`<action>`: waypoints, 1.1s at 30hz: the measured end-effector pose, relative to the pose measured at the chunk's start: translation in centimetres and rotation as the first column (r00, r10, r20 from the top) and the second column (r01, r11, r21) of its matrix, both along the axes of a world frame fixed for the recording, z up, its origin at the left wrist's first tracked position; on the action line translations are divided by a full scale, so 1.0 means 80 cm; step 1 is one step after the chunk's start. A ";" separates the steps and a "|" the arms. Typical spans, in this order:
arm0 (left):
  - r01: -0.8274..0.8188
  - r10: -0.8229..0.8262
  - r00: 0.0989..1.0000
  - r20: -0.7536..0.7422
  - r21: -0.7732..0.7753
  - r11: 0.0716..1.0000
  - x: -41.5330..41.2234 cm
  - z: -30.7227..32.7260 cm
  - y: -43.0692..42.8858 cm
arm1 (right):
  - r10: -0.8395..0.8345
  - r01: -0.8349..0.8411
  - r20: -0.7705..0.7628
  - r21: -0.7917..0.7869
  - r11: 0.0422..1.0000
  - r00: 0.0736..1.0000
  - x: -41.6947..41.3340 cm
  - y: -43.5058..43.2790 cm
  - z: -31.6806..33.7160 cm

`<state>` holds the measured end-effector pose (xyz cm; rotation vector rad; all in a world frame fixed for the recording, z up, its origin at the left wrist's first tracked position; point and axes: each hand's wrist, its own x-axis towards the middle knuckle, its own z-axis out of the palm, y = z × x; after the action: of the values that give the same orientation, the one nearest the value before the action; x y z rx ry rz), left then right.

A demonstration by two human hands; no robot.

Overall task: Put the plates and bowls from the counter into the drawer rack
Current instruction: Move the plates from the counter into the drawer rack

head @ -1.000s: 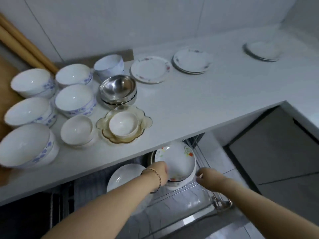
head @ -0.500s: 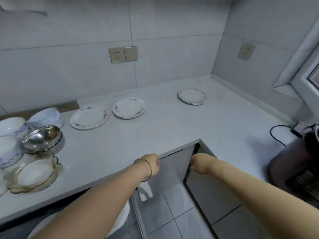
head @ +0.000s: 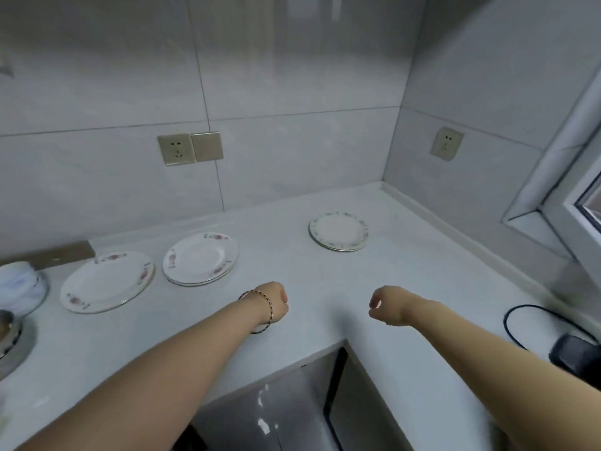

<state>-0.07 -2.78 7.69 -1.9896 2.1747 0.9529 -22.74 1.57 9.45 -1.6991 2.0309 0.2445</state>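
Three lots of white flower-rimmed plates lie on the white counter point(head: 406, 288): a single plate point(head: 107, 281) at the left, a small stack point(head: 200, 258) beside it, and another stack point(head: 338, 231) farther right near the corner. My left hand point(head: 276, 304), with a bracelet on the wrist, hovers over the counter just in front of the middle stack. My right hand point(head: 387, 305) hovers beside it, in front of the right stack. Both hold nothing, with the fingers hanging loosely curled. The drawer rack is out of view.
A white and blue bowl point(head: 19, 284) and a steel bowl point(head: 6, 333) sit at the left edge. A black appliance point(head: 575, 356) with a looped cable sits at the right. Glossy cabinet doors point(head: 276, 408) are below the counter's inner corner. Tiled walls and a window frame close the corner.
My view has swung up and right from the open drawer rack to the counter. Both hands rose from the bowl in the rack to above the counter, empty.
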 end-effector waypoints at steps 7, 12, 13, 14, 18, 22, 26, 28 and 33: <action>-0.073 0.075 0.996 -0.043 0.056 0.996 -0.052 -0.002 -0.101 | -0.095 0.094 0.061 0.022 0.995 0.994 -0.086 -0.122 -0.030; -0.195 0.204 0.975 -0.085 0.103 0.975 -0.109 -0.046 -0.183 | -0.075 0.070 0.058 0.082 0.994 0.995 -0.140 -0.215 -0.073; -0.240 0.253 0.961 -0.110 0.117 0.964 -0.122 -0.056 -0.201 | -0.070 0.065 0.052 0.088 0.994 0.996 -0.151 -0.237 -0.081; -0.284 0.301 0.943 -0.139 0.132 0.950 -0.135 -0.068 -0.220 | -0.071 0.066 0.050 0.083 0.994 0.996 -0.160 -0.260 -0.091; -0.416 0.454 0.870 -0.192 0.207 0.885 -0.181 -0.115 -0.300 | -0.117 0.106 0.096 0.113 0.988 0.988 -0.188 -0.346 -0.138; -0.486 0.531 0.818 -0.220 0.230 0.843 -0.215 -0.164 -0.379 | -0.254 0.237 0.255 0.094 0.967 0.933 -0.204 -0.424 -0.182; -0.611 0.685 0.658 -0.312 0.309 0.729 -0.237 -0.212 -0.454 | -0.438 0.449 0.387 0.067 0.891 0.812 -0.216 -0.496 -0.226; -0.652 0.772 0.491 -0.403 0.418 0.633 -0.246 -0.228 -0.477 | -0.460 0.480 0.417 0.062 0.875 0.784 -0.223 -0.520 -0.247; -0.641 0.804 0.329 -0.495 0.508 0.575 -0.250 -0.250 -0.500 | -0.525 0.580 0.514 0.063 0.812 0.679 -0.233 -0.541 -0.278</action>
<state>-20.11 -42.76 -12.33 -2.8365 1.0031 2.2639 -41.40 -41.67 -12.82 -0.9566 2.0347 -0.4858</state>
